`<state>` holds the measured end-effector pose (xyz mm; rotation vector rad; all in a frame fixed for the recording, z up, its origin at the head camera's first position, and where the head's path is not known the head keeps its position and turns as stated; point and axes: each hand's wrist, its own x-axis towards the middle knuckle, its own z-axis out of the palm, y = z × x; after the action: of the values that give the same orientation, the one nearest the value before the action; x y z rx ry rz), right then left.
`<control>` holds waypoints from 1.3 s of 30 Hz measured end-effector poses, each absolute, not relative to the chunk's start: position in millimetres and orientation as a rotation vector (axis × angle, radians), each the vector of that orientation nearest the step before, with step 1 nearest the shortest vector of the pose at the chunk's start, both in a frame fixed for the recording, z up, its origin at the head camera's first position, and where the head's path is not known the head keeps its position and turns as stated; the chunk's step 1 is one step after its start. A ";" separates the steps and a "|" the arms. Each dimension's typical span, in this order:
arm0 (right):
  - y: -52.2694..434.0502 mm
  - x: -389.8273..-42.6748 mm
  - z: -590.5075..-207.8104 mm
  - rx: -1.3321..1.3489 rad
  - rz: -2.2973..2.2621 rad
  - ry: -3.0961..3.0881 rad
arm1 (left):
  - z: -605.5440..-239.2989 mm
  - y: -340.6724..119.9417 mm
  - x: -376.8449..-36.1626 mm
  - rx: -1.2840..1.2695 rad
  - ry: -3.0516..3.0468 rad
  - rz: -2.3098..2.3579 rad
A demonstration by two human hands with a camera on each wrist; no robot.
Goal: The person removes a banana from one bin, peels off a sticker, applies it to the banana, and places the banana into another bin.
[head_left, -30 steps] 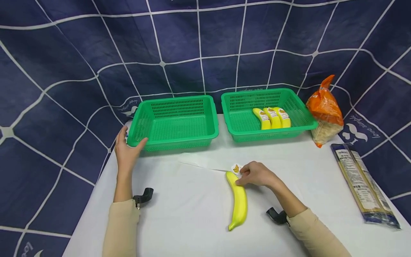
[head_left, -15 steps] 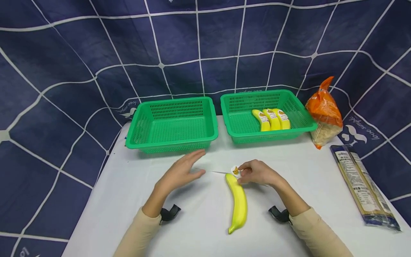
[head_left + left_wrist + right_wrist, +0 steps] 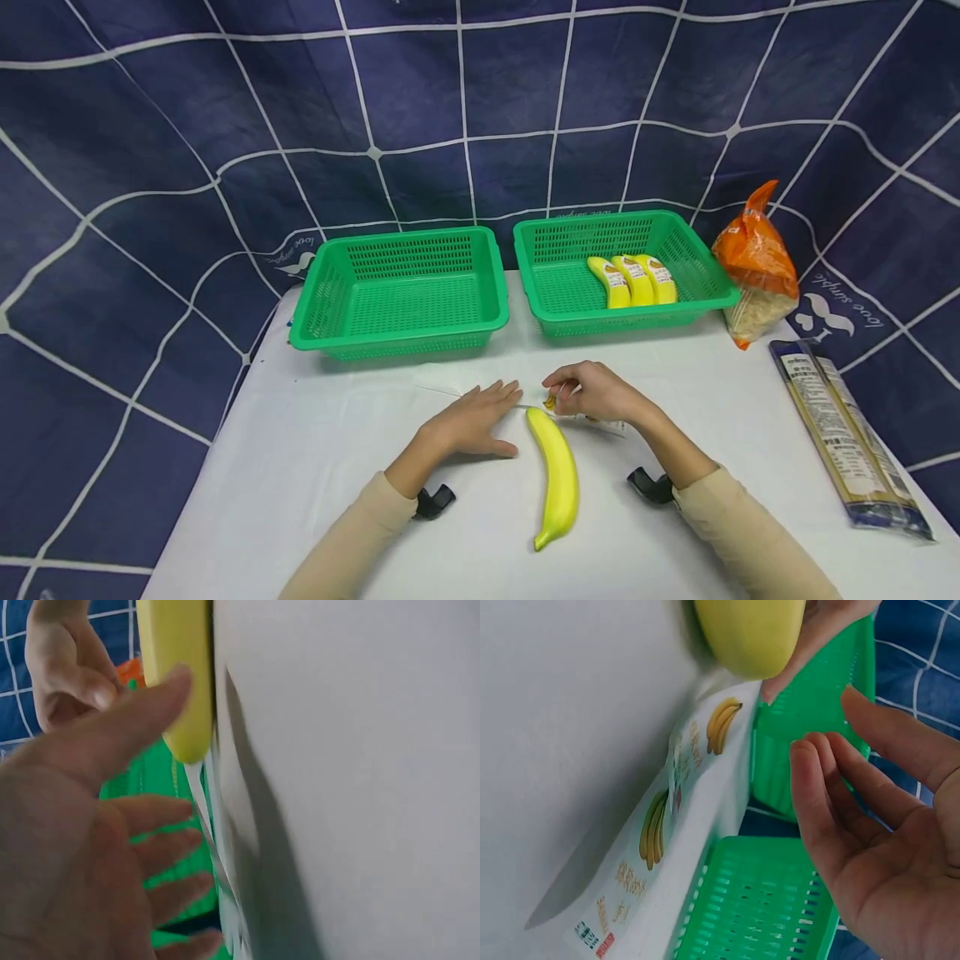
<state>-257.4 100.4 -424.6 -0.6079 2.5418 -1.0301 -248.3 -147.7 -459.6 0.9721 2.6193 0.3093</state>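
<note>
- Banana: a long, smooth yellow banana [image 3: 558,477] lies on the white table [image 3: 315,450], between both hands.
- The left hand [image 3: 474,422] lies flat with straight fingers just beside it, holding nothing.
- The right hand [image 3: 595,392], fingers loosely bent, is at a banana sticker sheet [image 3: 667,832] by its top end; whether it pinches it, I cannot tell.

Smooth yellow curved banana [image 3: 558,475] lying flat, stem end between both hands, long white strip of banana-printed stickers [image 3: 676,817] flat beneath the right hand's fingertips, touching the banana's tip.
</note>
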 end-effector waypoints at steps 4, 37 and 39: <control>98.2 -264.7 -425.5 -0.663 -0.993 2.555 | -464.0 -144.0 -246.9 0.896 2.613 0.213; 76.5 -308.2 -455.7 -1.228 -0.404 2.720 | -469.4 -140.1 -257.9 0.869 2.623 0.183; 75.9 -309.4 -456.7 -1.229 -0.414 2.744 | -469.2 -141.2 -258.0 0.862 2.631 0.194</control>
<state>-309.4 75.9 -456.7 -1.2285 2.7444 -0.4142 -258.0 -141.2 -469.2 0.8624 2.6312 0.1938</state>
